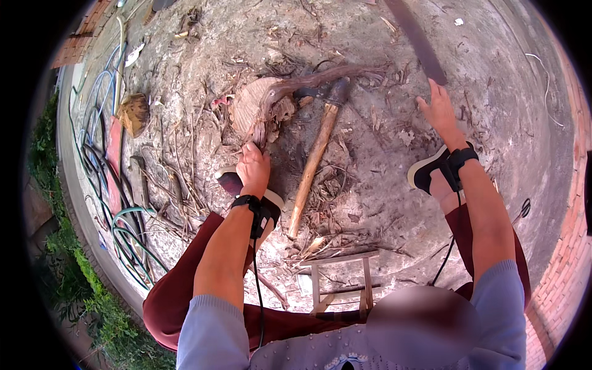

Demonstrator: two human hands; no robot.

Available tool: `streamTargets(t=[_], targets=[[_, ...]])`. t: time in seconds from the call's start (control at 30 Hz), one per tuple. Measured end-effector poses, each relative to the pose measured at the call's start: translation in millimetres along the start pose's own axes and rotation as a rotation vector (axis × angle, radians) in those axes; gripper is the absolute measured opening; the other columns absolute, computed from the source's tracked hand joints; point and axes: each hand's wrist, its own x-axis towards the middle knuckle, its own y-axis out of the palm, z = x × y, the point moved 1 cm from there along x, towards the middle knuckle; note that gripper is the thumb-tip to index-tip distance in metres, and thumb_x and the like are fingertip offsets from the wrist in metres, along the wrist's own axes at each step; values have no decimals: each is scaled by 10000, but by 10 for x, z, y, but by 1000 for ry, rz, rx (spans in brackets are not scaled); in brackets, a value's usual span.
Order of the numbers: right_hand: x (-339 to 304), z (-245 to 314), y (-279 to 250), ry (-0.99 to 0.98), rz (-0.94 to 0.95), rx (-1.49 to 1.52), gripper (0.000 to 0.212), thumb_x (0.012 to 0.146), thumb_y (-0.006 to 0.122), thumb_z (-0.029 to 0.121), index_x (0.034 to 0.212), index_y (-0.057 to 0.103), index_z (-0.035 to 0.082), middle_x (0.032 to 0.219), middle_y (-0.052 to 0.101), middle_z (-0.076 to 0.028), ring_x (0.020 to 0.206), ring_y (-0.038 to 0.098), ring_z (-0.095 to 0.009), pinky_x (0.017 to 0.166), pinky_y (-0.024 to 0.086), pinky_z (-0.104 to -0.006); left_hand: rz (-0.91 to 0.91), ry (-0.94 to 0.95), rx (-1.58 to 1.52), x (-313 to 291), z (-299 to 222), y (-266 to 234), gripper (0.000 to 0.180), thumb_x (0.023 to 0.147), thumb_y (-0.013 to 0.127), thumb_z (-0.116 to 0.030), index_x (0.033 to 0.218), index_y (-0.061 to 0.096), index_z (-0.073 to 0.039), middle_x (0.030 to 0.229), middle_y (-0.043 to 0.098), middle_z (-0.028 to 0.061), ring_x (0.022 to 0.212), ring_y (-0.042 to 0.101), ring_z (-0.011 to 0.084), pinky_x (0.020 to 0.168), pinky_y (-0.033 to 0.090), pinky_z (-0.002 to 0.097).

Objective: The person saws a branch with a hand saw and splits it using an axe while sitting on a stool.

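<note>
A crooked brown branch [314, 80] lies across the pale cut top of a wood stump [248, 105]. My left hand [253, 169] is closed round the branch's near end, just in front of the stump. To the right, my right hand [441, 115] has its fingers stretched out and apart. Its fingertips are at the near end of a long, flat, dark brown strip [416, 40], which looks blurred; whether they touch cannot be told. Between my feet lies an axe [316, 166] with a long wooden handle, its dark head beside the stump under the branch.
Twigs and bark litter the concrete floor. Hoses [98, 142] and a reddish board [115, 163] lie at left, near a wood chunk [134, 115]. A small wooden stool frame [339, 280] stands close to me. Scissors [525, 208] lie at right, near a brick edge [564, 240].
</note>
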Motion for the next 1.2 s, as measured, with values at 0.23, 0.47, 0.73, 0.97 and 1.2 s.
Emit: streamTargets(t=[0.23,0.47,0.73,0.97,1.2], targets=[[333,1324,-101,-182,126,472,549,800,566,265,1287,347,137,1269,387,-128,1141,395,-316,912,361,-418,26,30,-41,22,-152,-77,335,694,609,-176,938,464,3,871,554,147,790,555,324,644,473,396],[671,1748,153,-519,110,216,338,772,617,280,1044,485,127,1080,512,-69,1090,430,-257,849,343,-427,-129,77,-90,88,-169,-104,291,676,638,-224,797,469,-21,707,567,155,676,565,351,593,451,426],[1227,2564,-251,-835,-478,358,269,760,629,274,916,528,79,860,574,-98,883,527,-287,755,385,-397,-2,-149,-49,544,193,-764,313,672,642,-284,783,487,-36,688,591,146,652,577,340,605,448,435],[991,3013,-1983,-1042,76,118,476,792,564,444,925,532,-12,764,569,-143,656,565,-279,594,439,-380,-18,107,-196,698,1066,-2332,296,633,637,-268,731,497,-27,610,538,152,568,537,277,549,440,362],[-355,2369,-3578,-753,71,464,411,782,626,321,943,532,-46,642,504,-95,605,455,-147,586,394,-308,-80,310,-393,232,791,-3947,318,732,634,-237,852,482,15,638,488,164,558,473,248,564,410,348]])
